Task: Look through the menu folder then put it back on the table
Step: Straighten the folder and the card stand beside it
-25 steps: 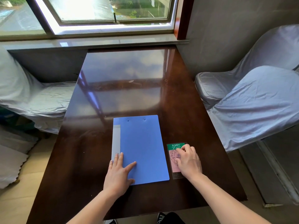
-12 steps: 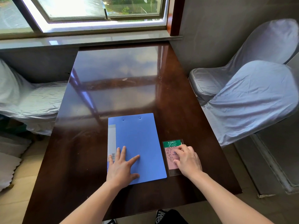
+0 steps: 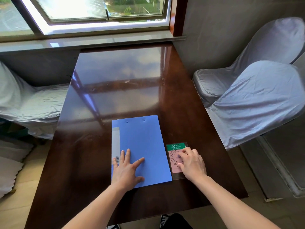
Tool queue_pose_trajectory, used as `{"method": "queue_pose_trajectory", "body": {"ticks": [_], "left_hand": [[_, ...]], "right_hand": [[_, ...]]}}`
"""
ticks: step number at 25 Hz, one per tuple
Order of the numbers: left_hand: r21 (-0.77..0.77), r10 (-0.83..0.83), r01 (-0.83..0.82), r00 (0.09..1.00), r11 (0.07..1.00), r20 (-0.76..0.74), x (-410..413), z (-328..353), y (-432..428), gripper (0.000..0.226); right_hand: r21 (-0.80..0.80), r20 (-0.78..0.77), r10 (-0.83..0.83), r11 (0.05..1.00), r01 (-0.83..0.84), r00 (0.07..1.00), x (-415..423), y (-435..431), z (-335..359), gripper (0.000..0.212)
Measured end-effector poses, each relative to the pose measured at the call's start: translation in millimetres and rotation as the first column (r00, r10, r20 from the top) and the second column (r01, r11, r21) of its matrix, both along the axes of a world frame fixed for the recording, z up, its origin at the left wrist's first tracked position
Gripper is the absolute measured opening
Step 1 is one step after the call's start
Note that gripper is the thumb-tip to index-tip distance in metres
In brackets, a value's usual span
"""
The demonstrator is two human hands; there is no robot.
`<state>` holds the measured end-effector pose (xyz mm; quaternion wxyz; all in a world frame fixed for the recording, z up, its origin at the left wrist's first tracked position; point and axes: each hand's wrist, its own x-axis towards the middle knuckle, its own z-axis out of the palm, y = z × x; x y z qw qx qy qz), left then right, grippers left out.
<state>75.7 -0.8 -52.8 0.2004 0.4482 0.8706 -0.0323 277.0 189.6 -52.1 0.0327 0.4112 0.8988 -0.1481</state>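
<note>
The blue menu folder (image 3: 142, 146) lies closed and flat on the dark wooden table (image 3: 125, 90), near its front edge. A grey spine strip with a barcode runs down the folder's left side. My left hand (image 3: 126, 169) rests flat on the folder's lower left part, fingers spread. My right hand (image 3: 191, 162) lies beside the folder on a pink and green QR-code card (image 3: 175, 154), fingers curled down onto it. The card sits just right of the folder, touching or nearly touching its edge.
Two chairs in grey covers (image 3: 257, 96) stand at the table's right side. Another covered seat (image 3: 29, 103) is on the left. A window sill (image 3: 92, 40) runs along the far end of the table.
My left hand has slid a little up and to the right on the folder, uncovering the barcode. The right hand stays on the card. The view shifted slightly.
</note>
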Motion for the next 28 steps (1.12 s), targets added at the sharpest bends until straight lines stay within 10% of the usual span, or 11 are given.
{"method": "queue_pose_trajectory", "body": {"ticks": [28], "left_hand": [[0.006, -0.01, 0.009, 1.0, 1.0, 0.029, -0.7, 1.6, 4.0, 0.081]], "right_hand": [[-0.012, 0.036, 0.005, 1.0, -0.005, 0.999, -2.2, -1.9, 4.7, 0.045]]}}
